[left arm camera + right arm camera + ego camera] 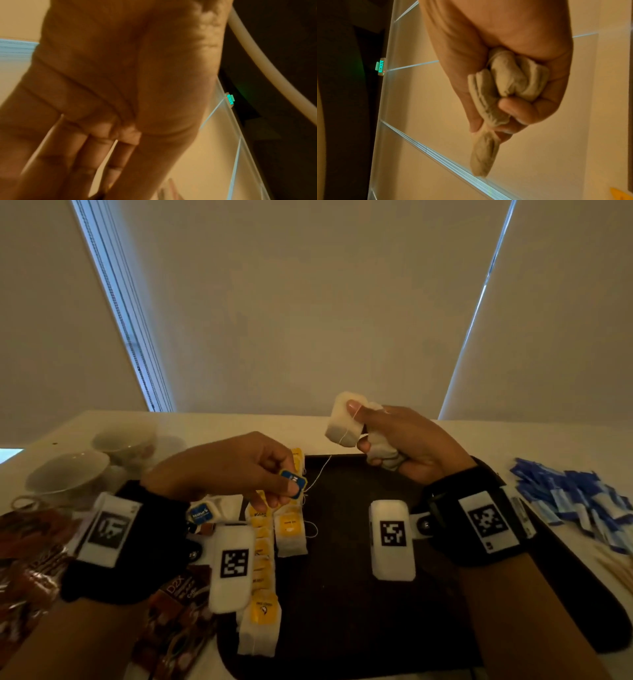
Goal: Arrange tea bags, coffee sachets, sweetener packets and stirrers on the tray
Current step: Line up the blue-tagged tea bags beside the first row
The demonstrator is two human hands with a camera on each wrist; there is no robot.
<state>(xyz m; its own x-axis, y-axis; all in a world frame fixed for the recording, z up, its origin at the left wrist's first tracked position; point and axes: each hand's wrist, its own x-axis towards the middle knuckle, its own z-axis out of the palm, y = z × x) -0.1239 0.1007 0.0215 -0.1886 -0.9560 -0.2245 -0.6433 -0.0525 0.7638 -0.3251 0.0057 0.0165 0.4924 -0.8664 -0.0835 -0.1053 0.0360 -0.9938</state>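
Note:
My right hand is raised above the far edge of the dark tray and grips a bunch of white tea bags; the right wrist view shows them crumpled in the fist. A thin string runs from one bag down to a blue paper tag, which my left hand pinches over the tray's left part. Two rows of yellow-tagged tea bags lie along the tray's left side. In the left wrist view only the palm and blurred fingers show.
Brown coffee sachets lie left of the tray, with two white cups behind them. A pile of blue and white sweetener packets sits at the right, pale wooden stirrers beside it. Another blue-tagged tea bag lies under my left wrist.

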